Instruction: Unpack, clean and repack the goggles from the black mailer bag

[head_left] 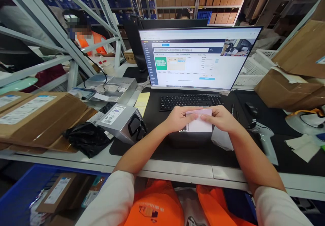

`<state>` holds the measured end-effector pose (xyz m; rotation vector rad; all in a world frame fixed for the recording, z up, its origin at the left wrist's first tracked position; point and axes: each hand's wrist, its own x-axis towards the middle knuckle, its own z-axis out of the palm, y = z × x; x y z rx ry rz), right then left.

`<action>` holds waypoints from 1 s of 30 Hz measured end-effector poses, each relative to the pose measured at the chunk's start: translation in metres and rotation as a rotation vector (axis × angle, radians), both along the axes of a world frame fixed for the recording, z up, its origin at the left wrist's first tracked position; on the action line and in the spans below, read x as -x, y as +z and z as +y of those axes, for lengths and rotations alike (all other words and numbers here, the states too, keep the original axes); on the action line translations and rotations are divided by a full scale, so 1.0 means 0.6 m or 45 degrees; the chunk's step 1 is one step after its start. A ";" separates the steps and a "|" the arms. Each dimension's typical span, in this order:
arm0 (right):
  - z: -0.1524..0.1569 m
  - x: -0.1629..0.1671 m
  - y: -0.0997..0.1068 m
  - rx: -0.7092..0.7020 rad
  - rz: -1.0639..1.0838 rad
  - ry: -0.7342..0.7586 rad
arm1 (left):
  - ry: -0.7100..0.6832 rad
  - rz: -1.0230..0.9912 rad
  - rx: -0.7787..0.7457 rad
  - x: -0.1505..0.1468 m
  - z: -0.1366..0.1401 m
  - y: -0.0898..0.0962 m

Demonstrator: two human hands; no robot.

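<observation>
Both thumbs press on a pale pink-white folded paper [203,126], which looks like a leaflet or thin card with small dark print along its left side. My left hand [177,119] pinches its left part and my right hand [221,118] its right part. Directly below the paper is a dark box [188,140] with some white lettering, lying on the black desk mat. A crumpled white wrapper or pouch [221,138] lies under my right wrist. Beyond my fingers stands a black keyboard [190,100].
A monitor [188,60] stands behind the keyboard. To the left are a silver-grey product box [122,122], a yellow notepad [142,103], a black plastic bag [88,136] and cardboard boxes [48,117]. A grey handheld scanner [266,144] and a mouse [251,109] lie right. A co-worker [91,41] sits back left.
</observation>
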<state>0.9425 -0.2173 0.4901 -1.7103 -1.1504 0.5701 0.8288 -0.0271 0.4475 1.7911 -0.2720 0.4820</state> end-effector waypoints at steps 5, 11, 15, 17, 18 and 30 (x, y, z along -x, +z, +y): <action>0.002 0.001 -0.002 -0.124 0.066 -0.129 | -0.005 0.086 0.114 0.001 0.004 0.007; 0.003 -0.002 -0.007 -0.108 0.023 -0.137 | 0.079 0.078 0.039 0.004 0.006 0.012; 0.009 -0.008 -0.011 -0.067 0.016 -0.103 | 0.112 0.103 0.113 -0.004 0.009 0.003; 0.006 -0.020 -0.006 -0.049 -0.112 -0.144 | 0.146 0.127 0.164 -0.010 0.012 -0.001; 0.000 -0.028 0.000 -0.063 -0.222 -0.220 | 0.166 0.139 0.190 -0.013 0.014 -0.004; -0.207 -0.115 0.103 -0.578 -0.450 -1.078 | 0.187 0.182 0.157 -0.016 0.013 -0.008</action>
